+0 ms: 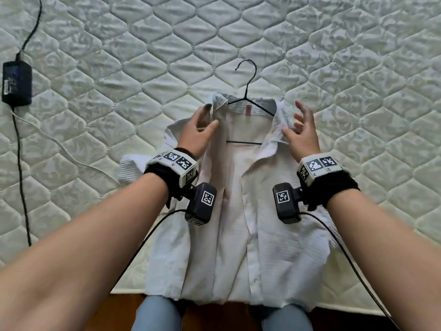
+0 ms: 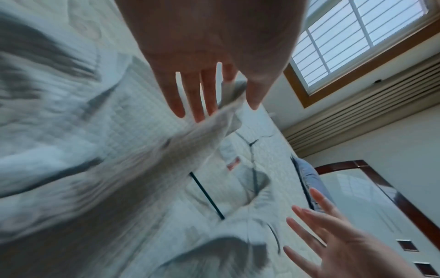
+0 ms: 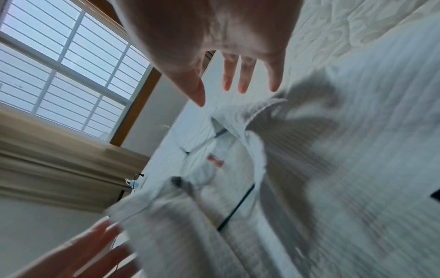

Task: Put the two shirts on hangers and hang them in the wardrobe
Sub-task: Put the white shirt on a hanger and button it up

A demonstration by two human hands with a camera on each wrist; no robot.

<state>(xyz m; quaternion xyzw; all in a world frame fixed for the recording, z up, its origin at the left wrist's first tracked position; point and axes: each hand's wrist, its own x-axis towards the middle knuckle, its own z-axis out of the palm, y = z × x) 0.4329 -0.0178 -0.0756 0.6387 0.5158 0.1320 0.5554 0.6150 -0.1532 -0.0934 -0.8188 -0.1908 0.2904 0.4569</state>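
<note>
Head view: white shirt [image 1: 238, 211] lies front-open on the quilted mattress [image 1: 358, 68], center frame, hem reaching the lower edge. Black wire hanger [image 1: 248, 99] is already inside it, hook sticking out above the collar, bottom bar visible across the open placket. Left hand [image 1: 198, 132] grips the left collar flap, thumb and fingers curled round the fabric. Right hand [image 1: 301, 132] hovers at the right collar, fingers spread, holding nothing. Black power adapter [image 1: 16, 83] with its cable sits upper left. Only one shirt is in view.

Left wrist view: blurred; left fingers [image 2: 190, 94] look fairly straight with the collar edge caught against the thumb.

Right wrist view: right fingers [image 3: 240, 75] apart, clear of the cloth.

Step, I'd say: seating shirt one on the hanger. Next: square the collar and shoulders, then lift by the hook.

Neck label [image 1: 248, 109] is reddish, text unreadable. Wrist units carry square black-and-white markers, no words.
</note>
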